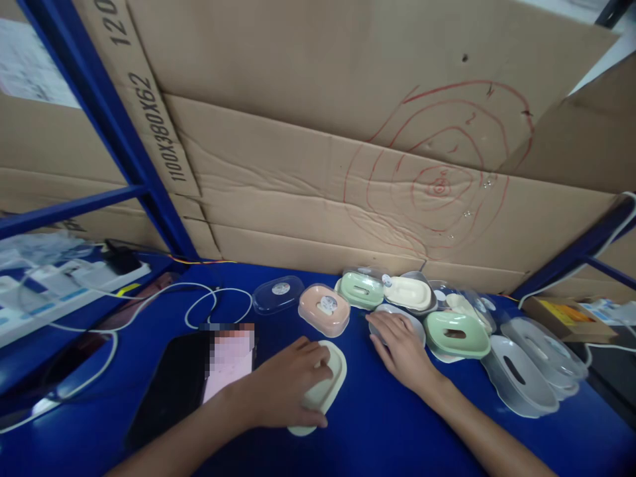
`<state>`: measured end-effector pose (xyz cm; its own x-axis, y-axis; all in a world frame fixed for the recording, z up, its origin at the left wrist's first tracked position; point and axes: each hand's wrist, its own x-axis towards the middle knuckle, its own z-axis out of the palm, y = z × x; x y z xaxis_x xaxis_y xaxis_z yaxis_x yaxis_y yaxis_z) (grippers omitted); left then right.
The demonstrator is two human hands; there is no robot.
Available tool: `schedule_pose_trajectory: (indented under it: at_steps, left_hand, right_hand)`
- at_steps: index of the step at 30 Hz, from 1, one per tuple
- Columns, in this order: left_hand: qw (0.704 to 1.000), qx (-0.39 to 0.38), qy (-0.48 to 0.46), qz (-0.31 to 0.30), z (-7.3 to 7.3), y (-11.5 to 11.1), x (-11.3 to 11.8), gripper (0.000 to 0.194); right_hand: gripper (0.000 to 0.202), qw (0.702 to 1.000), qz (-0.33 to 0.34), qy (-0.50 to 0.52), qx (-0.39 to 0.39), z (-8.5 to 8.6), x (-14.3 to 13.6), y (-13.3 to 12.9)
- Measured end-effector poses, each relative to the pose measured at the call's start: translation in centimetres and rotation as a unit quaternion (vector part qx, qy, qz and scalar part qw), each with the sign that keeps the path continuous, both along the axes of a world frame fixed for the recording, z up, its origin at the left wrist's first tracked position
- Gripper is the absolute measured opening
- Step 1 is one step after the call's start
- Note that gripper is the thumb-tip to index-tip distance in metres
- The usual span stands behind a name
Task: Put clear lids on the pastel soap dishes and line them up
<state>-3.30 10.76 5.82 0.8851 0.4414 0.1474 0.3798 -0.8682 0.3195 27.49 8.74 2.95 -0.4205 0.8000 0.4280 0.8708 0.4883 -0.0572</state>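
Note:
My left hand point(293, 384) is closed around a pale cream-green oval soap dish point(335, 371), thumb on its near side and fingers over its top. My right hand point(400, 348) lies over a grey soap dish point(415, 324), fingers stretched across it and thumb apart; part of that dish is hidden. Just beyond are a pink soap dish point(318, 318) with a clear stickered lid and a light green soap dish point(360, 290). To the right of my right hand sits a green soap dish point(457, 334) with a slot, and further right a grey slotted dish point(519, 377).
A clear lid point(278, 295) lies at the back, beside a cream dish point(410, 291) further right. A black device point(163, 384) and a partly blurred phone screen point(231, 364) lie left. White cables point(163, 288), a power strip point(50, 298) and a cardboard wall point(298, 165) surround the blue tabletop.

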Motion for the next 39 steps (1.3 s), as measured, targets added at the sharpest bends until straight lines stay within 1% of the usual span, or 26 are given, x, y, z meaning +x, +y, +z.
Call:
schedule_pose_trajectory:
  at_steps: [3,6,8,11,13,16,18,20,23,25,28,30,32,34,36,37,39]
  left_hand:
    - [0.999,-0.023,-0.013,-0.042,-0.4,-0.2,0.0,0.027]
    - [0.995,-0.019,-0.035,-0.09,-0.7,-0.5,0.3,0.02]
    - [0.994,0.013,-0.049,-0.094,-1.0,-0.6,0.6,0.021]
    - [0.992,0.096,-0.052,-0.062,-1.5,-0.2,0.7,0.02]
    - [0.988,0.141,-0.043,-0.035,-1.7,0.2,0.7,0.026]
    - [0.986,0.162,-0.029,-0.002,-1.6,0.6,0.6,0.051]
    - [0.986,0.167,-0.022,0.015,-1.6,0.8,0.5,0.058]
    - [0.985,0.168,-0.009,0.023,-1.6,0.8,0.5,0.056]
    - [0.989,0.142,0.025,0.038,-1.6,1.0,0.2,0.052]
    - [0.992,0.109,0.041,0.056,-1.5,1.3,-0.1,0.055]
    - [0.995,0.036,0.055,0.075,-0.9,1.7,-0.5,0.063]
    - [0.995,-0.017,0.06,0.08,-0.4,1.9,-0.6,0.073]
    - [0.994,-0.05,0.058,0.083,-0.1,1.9,-0.6,0.082]
    - [0.995,-0.042,0.045,0.076,0.0,1.9,-0.6,0.09]
    - [0.998,-0.007,0.027,0.055,-0.3,2.0,-0.4,0.094]
    - [0.999,0.013,0.019,0.044,-0.4,2.0,-0.4,0.093]
    - [0.999,0.041,0.005,0.028,-0.8,2.1,-0.3,0.085]
  right_hand:
    - [0.043,0.998,-0.043,-0.045,0.006,-0.1,-0.7,2.7]
    - [0.042,0.993,-0.105,-0.056,0.007,-0.4,-1.9,5.4]
    - [0.033,0.991,-0.121,-0.048,0.008,-0.2,-2.5,6.7]
    - [0.026,0.993,-0.114,-0.029,0.021,0.8,-2.7,7.2]
    - [0.024,0.995,-0.086,0.008,0.05,1.8,-2.2,6.2]
    - [0.024,0.993,0.007,0.064,0.096,2.6,-1.1,3.1]
    - [0.028,0.99,0.064,0.063,0.108,2.4,-0.3,0.5]
    - [0.032,0.987,0.101,0.046,0.115,1.7,0.2,-1.9]
    - [0.032,0.984,0.144,0.029,0.104,0.5,0.4,-3.8]
    - [0.031,0.982,0.157,0.041,0.092,0.2,0.1,-4.0]
    - [0.029,0.98,0.164,0.078,0.077,0.3,-0.2,-3.6]
    - [0.026,0.979,0.17,0.093,0.061,0.4,-0.2,-3.5]
    - [0.024,0.979,0.174,0.095,0.046,0.4,-0.1,-3.6]
    - [0.023,0.979,0.178,0.09,0.035,0.2,-0.1,-3.9]
    - [0.023,0.98,0.183,0.076,0.016,0.1,-0.2,-4.0]
    - [0.024,0.98,0.187,0.064,0.002,0.1,-0.2,-4.0]
    - [0.031,0.98,0.196,0.027,-0.031,0.1,-0.3,-3.9]
